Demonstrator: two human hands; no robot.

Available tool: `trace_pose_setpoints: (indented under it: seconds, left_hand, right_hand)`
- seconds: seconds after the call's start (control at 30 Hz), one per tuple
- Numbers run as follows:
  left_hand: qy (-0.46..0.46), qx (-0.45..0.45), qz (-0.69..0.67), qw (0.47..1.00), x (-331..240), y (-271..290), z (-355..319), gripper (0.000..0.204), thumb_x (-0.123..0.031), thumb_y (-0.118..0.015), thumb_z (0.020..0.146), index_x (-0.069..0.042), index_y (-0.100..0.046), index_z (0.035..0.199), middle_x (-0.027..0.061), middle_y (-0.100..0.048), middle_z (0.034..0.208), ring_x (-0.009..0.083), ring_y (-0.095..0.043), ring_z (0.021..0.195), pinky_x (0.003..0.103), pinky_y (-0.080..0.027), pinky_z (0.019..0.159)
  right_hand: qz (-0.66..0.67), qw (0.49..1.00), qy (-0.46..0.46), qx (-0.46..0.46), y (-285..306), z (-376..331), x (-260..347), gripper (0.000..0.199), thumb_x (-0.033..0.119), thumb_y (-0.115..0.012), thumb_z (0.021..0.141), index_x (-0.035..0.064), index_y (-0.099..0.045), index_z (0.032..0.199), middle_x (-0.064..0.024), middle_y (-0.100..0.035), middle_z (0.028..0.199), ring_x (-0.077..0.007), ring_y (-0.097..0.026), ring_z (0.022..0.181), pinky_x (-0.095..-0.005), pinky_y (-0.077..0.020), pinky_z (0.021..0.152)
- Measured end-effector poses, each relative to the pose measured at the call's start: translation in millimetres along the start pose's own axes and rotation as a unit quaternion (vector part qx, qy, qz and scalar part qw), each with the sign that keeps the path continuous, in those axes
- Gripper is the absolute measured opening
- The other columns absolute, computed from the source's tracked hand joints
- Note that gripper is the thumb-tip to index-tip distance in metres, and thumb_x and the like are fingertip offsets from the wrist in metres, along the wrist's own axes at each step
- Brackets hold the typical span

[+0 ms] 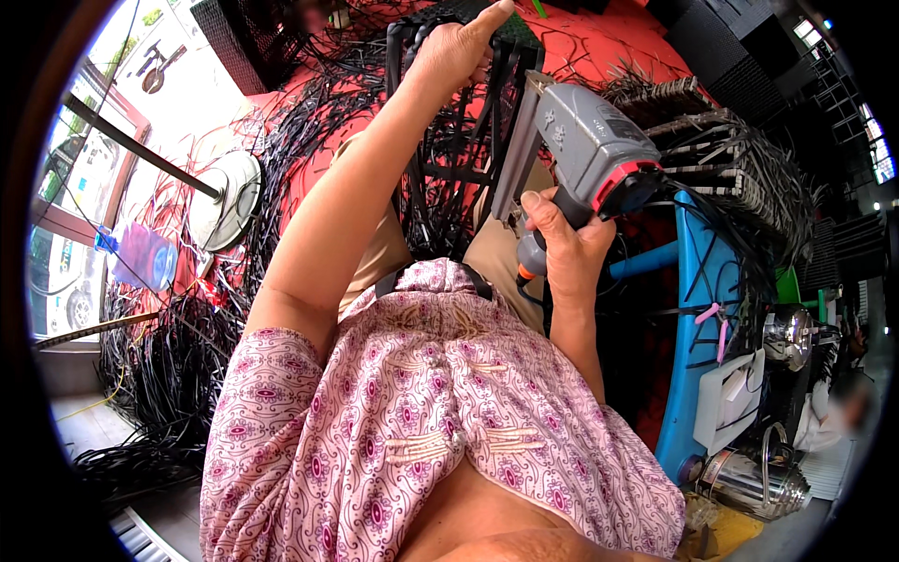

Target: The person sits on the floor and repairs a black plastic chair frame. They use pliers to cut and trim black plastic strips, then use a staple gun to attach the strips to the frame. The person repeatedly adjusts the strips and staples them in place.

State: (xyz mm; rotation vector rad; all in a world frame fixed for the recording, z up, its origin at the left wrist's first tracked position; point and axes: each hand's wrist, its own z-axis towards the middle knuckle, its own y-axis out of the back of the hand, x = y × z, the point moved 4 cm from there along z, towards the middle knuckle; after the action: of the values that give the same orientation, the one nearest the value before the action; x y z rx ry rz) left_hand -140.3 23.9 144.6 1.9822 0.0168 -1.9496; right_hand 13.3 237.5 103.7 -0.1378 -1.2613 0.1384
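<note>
While the person's right hand (576, 248) was closed around the handle of a grey power nailer with a red band (599, 136), the left hand (457, 54) lay at the far end of a black frame with slim bars (504, 105), its thumb stretched out. Since its fingers were partly hidden, one could not tell how firmly they gripped. The nailer was just to the right of the frame; whether the two touched was not clear. On the left, a large heap of thin black strips (169, 375) spread near a round pale base with a black pole (234, 201). To the right of the right hand, a bright blue plastic surface (685, 393) carried a white plastic tray (716, 426) and a small tool with pink handles (721, 339).
</note>
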Motion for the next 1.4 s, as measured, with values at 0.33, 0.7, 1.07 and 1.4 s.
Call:
trace_pose_setpoints:
  seconds: [0.33, 0.7, 1.07, 1.4]
  left_hand:
    - [-0.177, -0.064, 0.246, 0.951, -1.1, -3.2, 4.6, 0.047, -0.04, -0.051, 0.093, 0.002, -0.067, 0.082, 0.0253, -0.068, 0.078, 0.0336, -0.07, 0.075, 0.045, -0.053, 0.077]
    - [-0.269, -0.114, 0.402, 0.868, -14.2, -19.1, -22.1, 0.047, -0.039, -0.046, 0.1, 0.001, -0.068, 0.09, 0.0265, -0.068, 0.089, 0.0453, -0.066, 0.082, 0.053, -0.053, 0.075]
    - [-0.186, -0.032, 0.015, 0.982, 13.2, -6.7, -3.1, 0.032, -0.03, -0.057, 0.096, -0.003, -0.063, 0.08, 0.0092, -0.059, 0.069, 0.0227, -0.053, 0.059, 0.034, -0.041, 0.055]
    - [-0.1, -0.004, -0.303, 0.948, 37.4, -26.5, -16.7, 0.029, -0.022, -0.056, 0.095, -0.002, -0.059, 0.074, 0.0024, -0.052, 0.062, 0.0124, -0.046, 0.059, 0.028, -0.037, 0.057]
  right_hand:
    - [0.017, 1.0, 0.006, 0.003, 0.4, -5.5, 6.0, 0.018, 0.008, -0.08, 0.08, 0.0004, -0.064, 0.085, -0.0039, -0.064, 0.073, -0.0108, -0.059, 0.06, -0.0257, -0.0472, 0.059]
    - [0.028, 1.0, 0.002, 0.002, 6.7, -5.2, 1.6, 0.017, 0.007, -0.08, 0.08, 0.0, -0.064, 0.084, -0.0034, -0.064, 0.074, -0.0104, -0.059, 0.06, -0.0256, -0.0468, 0.059]
    - [0.003, 1.0, -0.007, -0.009, 5.4, -5.3, 5.8, 0.017, 0.008, -0.08, 0.08, -0.0002, -0.065, 0.081, -0.0028, -0.064, 0.073, -0.0105, -0.06, 0.06, -0.0253, -0.0465, 0.059]
    - [0.017, 1.0, 0.008, 0.004, -2.5, 1.9, 5.0, 0.016, 0.006, -0.079, 0.08, 0.0, -0.065, 0.086, -0.0036, -0.065, 0.077, -0.011, -0.06, 0.061, -0.026, -0.0486, 0.061]
